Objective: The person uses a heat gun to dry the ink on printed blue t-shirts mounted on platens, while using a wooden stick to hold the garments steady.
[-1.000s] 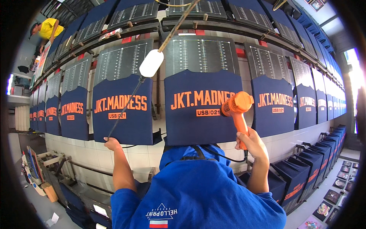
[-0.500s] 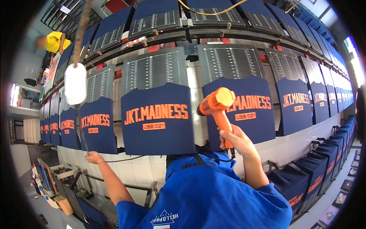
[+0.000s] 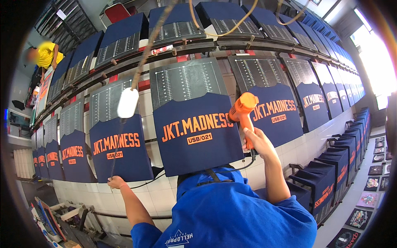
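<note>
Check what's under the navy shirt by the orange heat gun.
The navy shirt lies on a dark ruled board, whose top shows above it. The right hand holds the orange heat gun. The board's lower part is covered.

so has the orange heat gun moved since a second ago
Yes. The orange heat gun in the right hand has shifted right: it was over the right part of the middle navy shirt's lettering, now at that shirt's right edge.

Matt cloth and glossy plastic along the printing line.
The right hand (image 3: 257,140) grips a heat gun (image 3: 243,108) in smooth orange plastic with a slight sheen, over a navy shirt (image 3: 197,133) of matt cotton-like cloth carrying flat orange print. Above it, the platen (image 3: 186,80) looks dark, dull and hard. The wall tiles (image 3: 159,194) shine white and glazed, and the blue sleeve (image 3: 264,223) is soft, matt fabric.
</note>
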Tool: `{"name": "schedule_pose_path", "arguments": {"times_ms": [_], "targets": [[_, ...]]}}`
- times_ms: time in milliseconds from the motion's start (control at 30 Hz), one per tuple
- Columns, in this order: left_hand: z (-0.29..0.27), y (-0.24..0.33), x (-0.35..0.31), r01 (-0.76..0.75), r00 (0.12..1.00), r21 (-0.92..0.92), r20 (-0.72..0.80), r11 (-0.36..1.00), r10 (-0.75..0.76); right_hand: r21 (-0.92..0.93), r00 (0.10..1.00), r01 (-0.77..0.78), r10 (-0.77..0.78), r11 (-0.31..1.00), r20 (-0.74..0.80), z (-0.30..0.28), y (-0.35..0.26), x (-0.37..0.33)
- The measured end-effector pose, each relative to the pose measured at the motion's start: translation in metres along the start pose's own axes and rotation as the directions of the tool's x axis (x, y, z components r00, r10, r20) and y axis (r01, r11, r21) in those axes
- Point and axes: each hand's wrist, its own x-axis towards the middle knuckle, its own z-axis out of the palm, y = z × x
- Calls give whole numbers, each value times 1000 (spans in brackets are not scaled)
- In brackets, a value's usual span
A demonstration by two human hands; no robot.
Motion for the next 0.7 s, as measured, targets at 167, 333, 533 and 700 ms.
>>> {"name": "schedule_pose_path", "arguments": {"times_ms": [167, 333, 533, 700], "targets": [[2, 18, -47, -77, 997, -13, 13, 997, 77, 69, 999, 12, -9, 998, -37, -8, -13, 8], [-5, 14, -48, -174, 984, 116, 58, 978, 168, 33, 998, 40, -38, 999, -56, 0, -5, 10], [-6, 18, -52, -131, 991, 105, 51, 986, 126, 0, 996, 38, -38, 999, -80, 3, 1, 12], [-6, 22, -54, -91, 995, 84, 52, 992, 87, 44, 997, 43, -39, 998, -70, 4, 7, 21]]}}
